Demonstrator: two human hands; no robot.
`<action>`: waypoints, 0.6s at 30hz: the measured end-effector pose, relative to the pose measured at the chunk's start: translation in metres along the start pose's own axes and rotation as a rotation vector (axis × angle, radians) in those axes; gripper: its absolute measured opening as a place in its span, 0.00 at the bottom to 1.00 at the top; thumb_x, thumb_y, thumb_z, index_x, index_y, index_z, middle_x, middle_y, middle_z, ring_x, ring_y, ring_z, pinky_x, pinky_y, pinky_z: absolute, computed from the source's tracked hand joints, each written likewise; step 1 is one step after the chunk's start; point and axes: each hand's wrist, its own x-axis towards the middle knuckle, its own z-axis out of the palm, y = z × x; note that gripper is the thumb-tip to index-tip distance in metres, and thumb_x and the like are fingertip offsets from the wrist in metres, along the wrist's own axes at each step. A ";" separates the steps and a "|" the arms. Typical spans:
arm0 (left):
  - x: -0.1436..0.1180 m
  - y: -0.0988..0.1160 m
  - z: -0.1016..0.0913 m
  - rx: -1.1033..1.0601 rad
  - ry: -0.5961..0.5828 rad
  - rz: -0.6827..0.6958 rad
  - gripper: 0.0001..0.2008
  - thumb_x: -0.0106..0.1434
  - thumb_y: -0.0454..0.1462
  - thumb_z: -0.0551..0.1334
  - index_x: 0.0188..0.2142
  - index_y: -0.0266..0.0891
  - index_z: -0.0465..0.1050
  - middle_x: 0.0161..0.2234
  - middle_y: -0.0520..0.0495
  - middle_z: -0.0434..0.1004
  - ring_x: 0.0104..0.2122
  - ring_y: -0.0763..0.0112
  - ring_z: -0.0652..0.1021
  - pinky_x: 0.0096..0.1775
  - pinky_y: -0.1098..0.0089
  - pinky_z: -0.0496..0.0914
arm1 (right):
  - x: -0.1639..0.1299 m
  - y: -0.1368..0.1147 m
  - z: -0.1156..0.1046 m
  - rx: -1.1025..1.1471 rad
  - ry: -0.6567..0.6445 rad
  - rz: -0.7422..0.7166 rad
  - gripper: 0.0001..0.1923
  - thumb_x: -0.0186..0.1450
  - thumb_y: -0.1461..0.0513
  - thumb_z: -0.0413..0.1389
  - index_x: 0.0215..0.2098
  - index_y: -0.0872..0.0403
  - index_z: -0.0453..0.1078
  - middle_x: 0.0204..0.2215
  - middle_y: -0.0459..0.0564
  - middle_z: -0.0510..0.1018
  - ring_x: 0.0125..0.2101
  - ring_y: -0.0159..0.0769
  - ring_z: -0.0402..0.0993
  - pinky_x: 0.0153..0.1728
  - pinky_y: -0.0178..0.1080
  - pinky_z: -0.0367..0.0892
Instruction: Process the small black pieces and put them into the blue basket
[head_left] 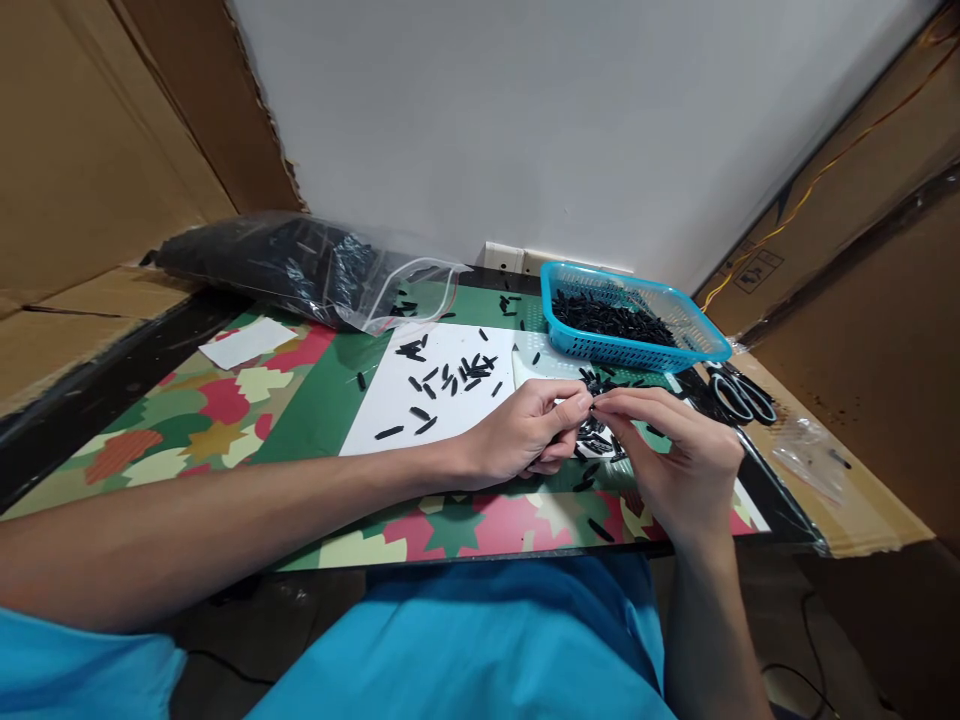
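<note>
My left hand (534,432) is closed, its thumb pressed on the curled index finger. Against it, my right hand (675,450) pinches with thumb and fingertips. A bit of a small black piece (592,405) shows where the two hands meet; the fingers cover most of it. Beneath and behind the hands lies a heap of small, elongated black pieces (596,442). More loose black pieces (474,370) are scattered over a white sheet (375,405) left of the hands.
Behind the hands stands a blue plastic basket (637,350) partly filled with black pieces. A clear zip bag (262,265) of dark contents lies at the back left. Black-handled scissors (739,395) and a small clear bag (810,455) sit at the right. A wall socket (502,257) is behind.
</note>
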 end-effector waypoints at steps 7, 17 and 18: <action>0.000 0.002 0.000 -0.003 -0.007 -0.006 0.22 0.74 0.55 0.61 0.35 0.42 0.61 0.19 0.61 0.59 0.16 0.80 0.60 0.18 0.78 0.55 | 0.005 -0.006 -0.001 0.005 -0.107 0.052 0.10 0.76 0.69 0.56 0.42 0.48 0.76 0.39 0.48 0.84 0.40 0.39 0.82 0.43 0.41 0.76; -0.001 0.001 0.005 0.119 0.027 0.128 0.21 0.77 0.54 0.58 0.35 0.41 0.62 0.19 0.60 0.60 0.16 0.81 0.59 0.19 0.77 0.53 | 0.001 -0.005 0.005 0.136 -0.203 0.192 0.05 0.78 0.63 0.52 0.43 0.49 0.68 0.40 0.50 0.78 0.42 0.41 0.78 0.43 0.41 0.73; -0.001 0.000 0.006 0.121 0.040 0.138 0.21 0.77 0.53 0.58 0.35 0.41 0.62 0.19 0.61 0.60 0.16 0.81 0.59 0.19 0.77 0.53 | 0.001 -0.006 0.007 0.166 -0.184 0.205 0.05 0.78 0.63 0.53 0.42 0.49 0.68 0.40 0.50 0.79 0.43 0.41 0.79 0.44 0.42 0.73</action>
